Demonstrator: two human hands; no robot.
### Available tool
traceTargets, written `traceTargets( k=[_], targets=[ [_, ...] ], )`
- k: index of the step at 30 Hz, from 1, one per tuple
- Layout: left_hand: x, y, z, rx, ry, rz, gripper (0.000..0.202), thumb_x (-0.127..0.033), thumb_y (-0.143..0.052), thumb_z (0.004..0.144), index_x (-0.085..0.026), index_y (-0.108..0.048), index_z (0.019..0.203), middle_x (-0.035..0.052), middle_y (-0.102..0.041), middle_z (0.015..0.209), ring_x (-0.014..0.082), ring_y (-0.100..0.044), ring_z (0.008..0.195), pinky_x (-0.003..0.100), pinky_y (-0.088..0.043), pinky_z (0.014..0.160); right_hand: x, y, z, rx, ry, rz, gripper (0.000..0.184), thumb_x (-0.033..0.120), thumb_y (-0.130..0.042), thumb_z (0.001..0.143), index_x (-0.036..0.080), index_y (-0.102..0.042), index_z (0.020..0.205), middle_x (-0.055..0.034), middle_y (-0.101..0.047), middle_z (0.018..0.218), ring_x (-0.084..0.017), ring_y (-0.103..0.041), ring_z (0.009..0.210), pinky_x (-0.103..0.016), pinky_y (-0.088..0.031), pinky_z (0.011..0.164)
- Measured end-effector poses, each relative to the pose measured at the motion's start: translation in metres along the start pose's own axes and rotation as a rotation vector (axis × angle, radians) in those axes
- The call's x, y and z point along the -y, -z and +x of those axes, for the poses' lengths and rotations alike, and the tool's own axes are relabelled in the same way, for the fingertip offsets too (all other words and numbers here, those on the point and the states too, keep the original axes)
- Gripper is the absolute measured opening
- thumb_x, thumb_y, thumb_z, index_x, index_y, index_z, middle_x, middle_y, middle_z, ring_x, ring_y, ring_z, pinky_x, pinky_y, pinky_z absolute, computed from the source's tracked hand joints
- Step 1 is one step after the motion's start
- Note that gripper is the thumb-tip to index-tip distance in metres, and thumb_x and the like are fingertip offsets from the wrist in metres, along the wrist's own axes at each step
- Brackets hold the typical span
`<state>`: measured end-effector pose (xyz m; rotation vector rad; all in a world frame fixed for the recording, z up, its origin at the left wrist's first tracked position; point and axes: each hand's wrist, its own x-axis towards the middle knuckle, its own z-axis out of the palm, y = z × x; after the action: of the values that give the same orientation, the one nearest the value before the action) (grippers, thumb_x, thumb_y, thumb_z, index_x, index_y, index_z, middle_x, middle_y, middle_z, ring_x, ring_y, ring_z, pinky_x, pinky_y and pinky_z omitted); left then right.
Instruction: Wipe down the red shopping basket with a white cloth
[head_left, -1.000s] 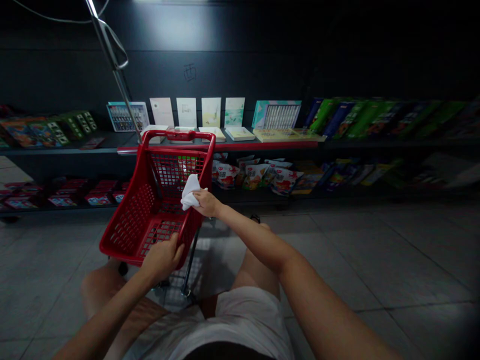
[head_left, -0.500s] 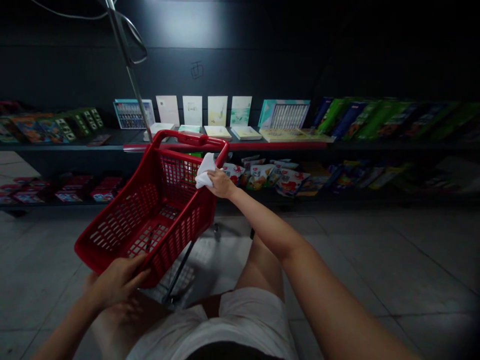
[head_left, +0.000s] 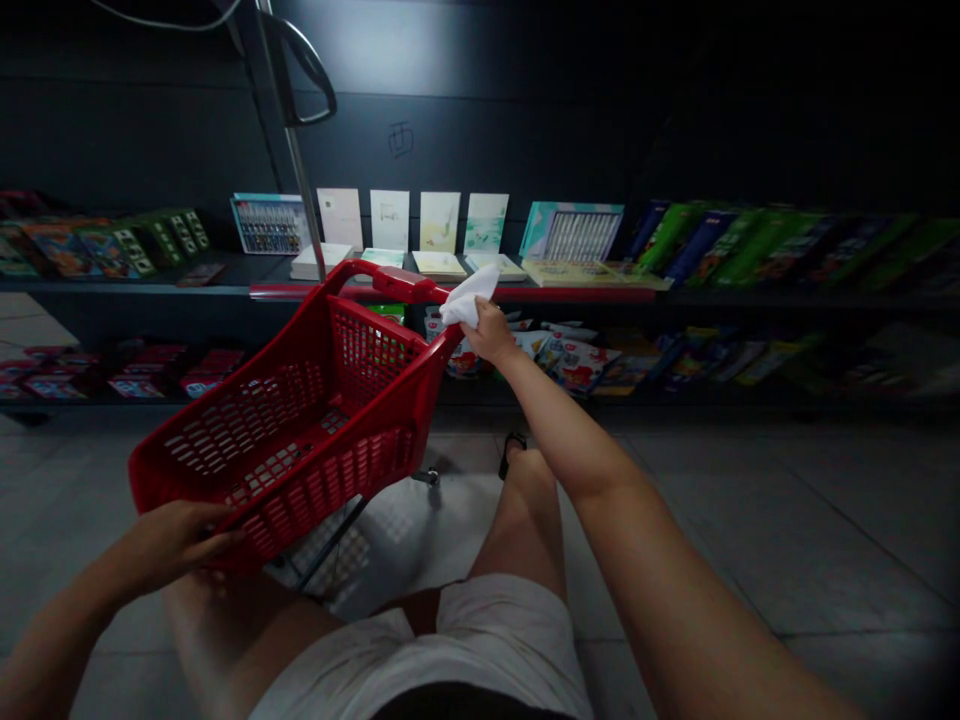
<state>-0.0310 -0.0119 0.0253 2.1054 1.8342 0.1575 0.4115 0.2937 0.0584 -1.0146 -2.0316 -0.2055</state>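
- Left hand (head_left: 174,541), fingers stretched flat, lies against the near corner of a red plastic shopping basket (head_left: 352,475), tilted above the person's thighs
- Right hand (head_left: 489,335) closes narrowly on a white cloth (head_left: 466,298), which touches the basket's far rim (head_left: 439,325)
- Pale cards (head_left: 439,222) stand upright on a dark store shelf (head_left: 135,288); foil snack bags (head_left: 574,362) lie below it

wall: dark panels (head_left: 465,130), small hand-drawn character (head_left: 400,139) | light: dim room, pale patch (head_left: 390,50) high on wall | furniture: two long black shelves (head_left: 150,289) carrying books (head_left: 757,250), cards (head_left: 439,222), packets (head_left: 581,365) | floor: grey tiles (head_left: 787,520) | upper left: metal pole (head_left: 296,170)
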Motion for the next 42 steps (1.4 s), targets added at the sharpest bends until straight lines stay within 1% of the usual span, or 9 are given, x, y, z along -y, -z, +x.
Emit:
traceTargets(
  k=[5, 9, 12, 17, 24, 30, 35, 38, 42],
  targets=[
    [-0.043, 0.005, 0.037, -0.054, 0.036, 0.182, 0.064, -0.067, -0.046, 0.077, -0.023, -0.058, 0.122, 0.0096, -0.072, 0.105, 0.0299, -0.067, 0.094, 0.034, -0.049, 0.075, 0.019, -0.010, -0.001, -0.062, -0.134, 0.055, 0.021, 0.023, -0.046, 0.081, 0.012, -0.056, 0.097, -0.0151, -0.062, 0.098, -0.028, -0.057, 0.093, -0.042, -0.046, 0.087],
    [-0.100, 0.001, 0.078, -0.115, -0.042, 0.288, 0.056, -0.062, -0.035, 0.086, -0.020, -0.056, 0.116, 0.0116, -0.071, 0.102, 0.0285, -0.067, 0.089, 0.033, -0.046, 0.072, 0.066, -0.008, -0.017, 0.004, -0.143, -0.002, 0.021, 0.020, -0.049, 0.080, 0.010, -0.059, 0.096, -0.0164, -0.061, 0.101, -0.031, -0.053, 0.099, -0.043, -0.042, 0.091],
    [-0.123, -0.002, 0.103, -0.119, 0.009, 0.350, 0.051, -0.060, -0.029, 0.089, -0.019, -0.057, 0.102, 0.0120, -0.071, 0.089, 0.0281, -0.068, 0.083, 0.030, -0.043, 0.064, 0.095, -0.001, -0.037, 0.102, -0.010, 0.002, 0.022, 0.021, -0.050, 0.081, 0.011, -0.062, 0.097, -0.0155, -0.060, 0.109, -0.031, -0.050, 0.105, -0.042, -0.038, 0.095],
    [-0.124, -0.010, 0.120, -0.194, 0.001, 0.391, 0.047, -0.058, -0.028, 0.092, -0.021, -0.058, 0.091, 0.0090, -0.071, 0.081, 0.0244, -0.067, 0.079, 0.027, -0.037, 0.060, 0.083, 0.005, -0.055, 0.146, 0.178, 0.110, 0.028, 0.021, -0.049, 0.084, 0.015, -0.062, 0.108, -0.0115, -0.057, 0.123, -0.027, -0.051, 0.114, -0.041, -0.035, 0.102],
    [-0.123, -0.016, 0.126, -0.227, -0.082, 0.374, 0.045, -0.051, -0.029, 0.094, -0.020, -0.061, 0.086, 0.0085, -0.069, 0.073, 0.0238, -0.066, 0.071, 0.027, -0.033, 0.058, 0.029, -0.026, -0.029, -0.383, -0.281, 0.358, 0.043, 0.029, -0.037, 0.090, 0.016, -0.049, 0.129, -0.0118, -0.061, 0.120, -0.022, -0.051, 0.122, -0.042, -0.040, 0.106],
    [-0.130, -0.016, 0.133, -0.211, -0.114, 0.369, 0.044, -0.049, -0.028, 0.095, -0.021, -0.060, 0.084, 0.0066, -0.068, 0.071, 0.0215, -0.065, 0.069, 0.027, -0.030, 0.056, 0.068, -0.056, -0.074, -0.509, -0.490, 0.402, 0.050, 0.033, -0.030, 0.093, 0.015, -0.038, 0.139, -0.0151, -0.055, 0.128, -0.021, -0.041, 0.134, -0.047, -0.032, 0.112],
    [-0.143, -0.019, 0.141, -0.206, -0.155, 0.359, 0.045, -0.051, -0.025, 0.095, -0.022, -0.059, 0.086, 0.0060, -0.069, 0.073, 0.0204, -0.065, 0.069, 0.026, -0.030, 0.057, 0.108, -0.075, -0.142, -0.330, -0.535, 0.318, 0.058, 0.031, -0.029, 0.092, 0.006, -0.027, 0.144, -0.0204, -0.033, 0.147, -0.024, -0.022, 0.144, -0.050, -0.025, 0.115],
    [-0.151, -0.020, 0.145, -0.208, -0.172, 0.360, 0.045, -0.051, -0.025, 0.095, -0.022, -0.059, 0.087, 0.0060, -0.069, 0.074, 0.0207, -0.065, 0.070, 0.027, -0.031, 0.057, 0.101, -0.069, -0.154, -0.319, -0.498, 0.282, 0.057, 0.032, -0.032, 0.092, 0.008, -0.029, 0.144, -0.0184, -0.032, 0.149, -0.024, -0.021, 0.144, -0.049, -0.025, 0.116],
    [-0.157, -0.022, 0.150, -0.202, -0.173, 0.369, 0.042, -0.050, -0.026, 0.095, -0.023, -0.057, 0.087, 0.0050, -0.069, 0.074, 0.0202, -0.065, 0.071, 0.026, -0.031, 0.057, 0.070, -0.047, -0.134, -0.501, -0.418, 0.295, 0.053, 0.039, -0.038, 0.092, 0.016, -0.039, 0.140, -0.0119, -0.047, 0.140, -0.020, -0.035, 0.138, -0.041, -0.028, 0.116]
  ],
)
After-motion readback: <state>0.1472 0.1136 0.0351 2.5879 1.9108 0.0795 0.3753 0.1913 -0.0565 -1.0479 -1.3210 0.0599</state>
